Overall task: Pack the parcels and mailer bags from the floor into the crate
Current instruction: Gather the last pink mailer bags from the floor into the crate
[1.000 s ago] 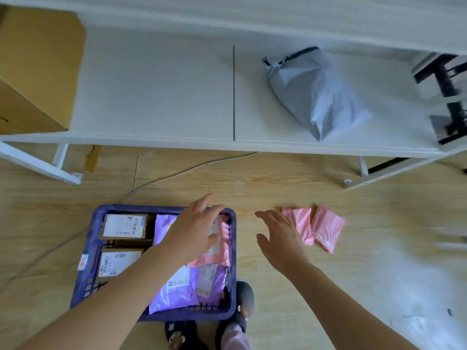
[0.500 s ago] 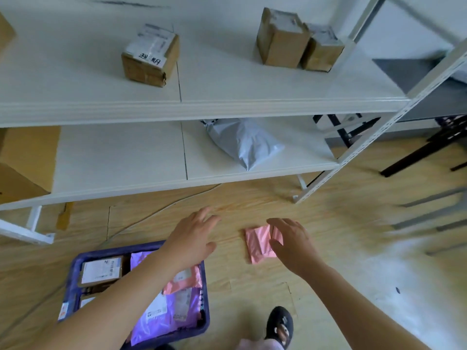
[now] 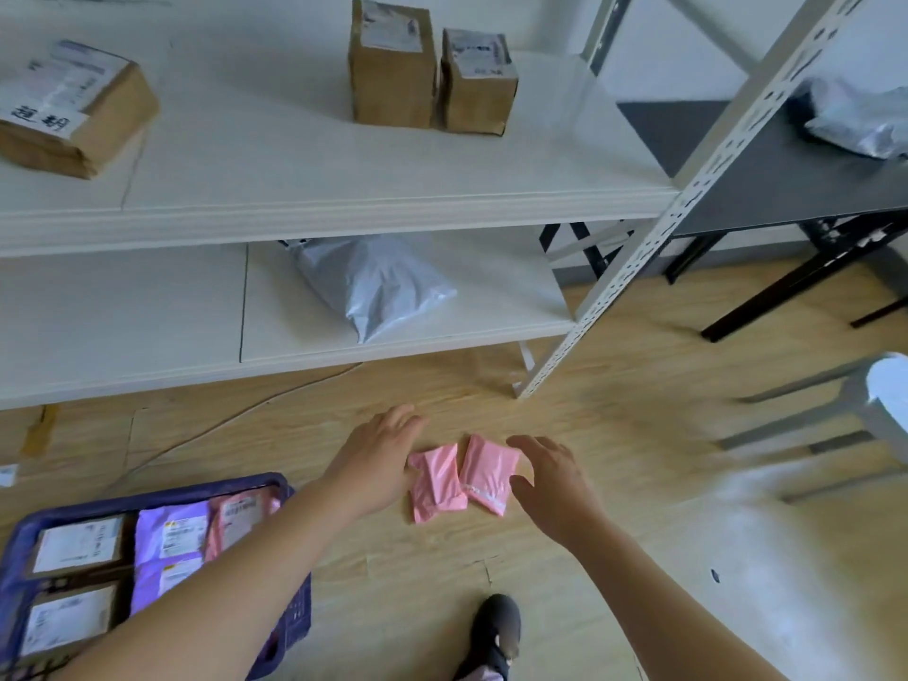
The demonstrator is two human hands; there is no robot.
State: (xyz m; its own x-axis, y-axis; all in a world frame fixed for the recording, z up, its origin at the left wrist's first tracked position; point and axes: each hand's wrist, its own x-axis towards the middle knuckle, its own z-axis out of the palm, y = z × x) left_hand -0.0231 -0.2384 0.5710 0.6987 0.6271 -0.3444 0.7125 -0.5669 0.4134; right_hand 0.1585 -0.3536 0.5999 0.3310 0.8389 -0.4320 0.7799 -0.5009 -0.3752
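Pink mailer bags (image 3: 484,466) on floor (image 3: 638,508), between left hand (image 3: 378,459), right hand (image 3: 553,486)

Pink mailer bags (image 3: 462,476); blue crate (image 3: 290,626); purple mailers (image 3: 169,543); brown boxes (image 3: 393,66); grey bag (image 3: 378,282).

Left grip (image 3: 378,464) stretched forward, fingers straight — right grip (image 3: 555,484) alongside, fingers loosely spread
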